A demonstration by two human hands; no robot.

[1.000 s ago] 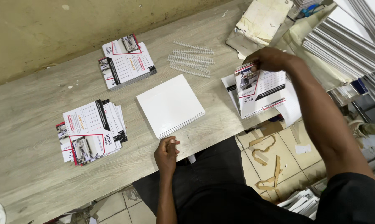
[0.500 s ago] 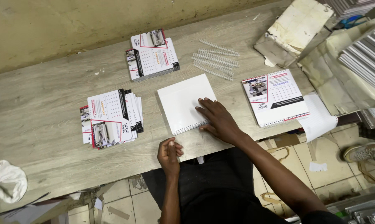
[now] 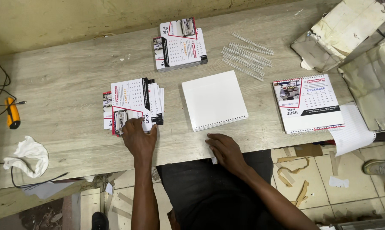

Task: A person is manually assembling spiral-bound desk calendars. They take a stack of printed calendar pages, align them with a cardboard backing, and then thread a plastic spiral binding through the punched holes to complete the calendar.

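Calendar sheets (image 3: pixel 135 104) lie in a fanned stack left of centre on the table (image 3: pixel 64 85), under the left hand (image 3: pixel 139 138).

At the far left lie a yellow tool (image 3: pixel 12 113) with a black cable and a white rag (image 3: pixel 28 155) near the table's front edge. The left hand rests open, fingers spread on the near edge of the sheets. A second stack (image 3: pixel 180 42) sits behind, further back. At centre lies a white pad (image 3: pixel 213 100), punched along its near edge; the right hand (image 3: pixel 226 151) lies open and flat on the table just in front of it, holding nothing. Behind the pad lie white binding coils (image 3: pixel 247 55). To the right sits a bound calendar (image 3: pixel 308 104), with crumpled wrapping (image 3: pixel 341 34) beyond it.
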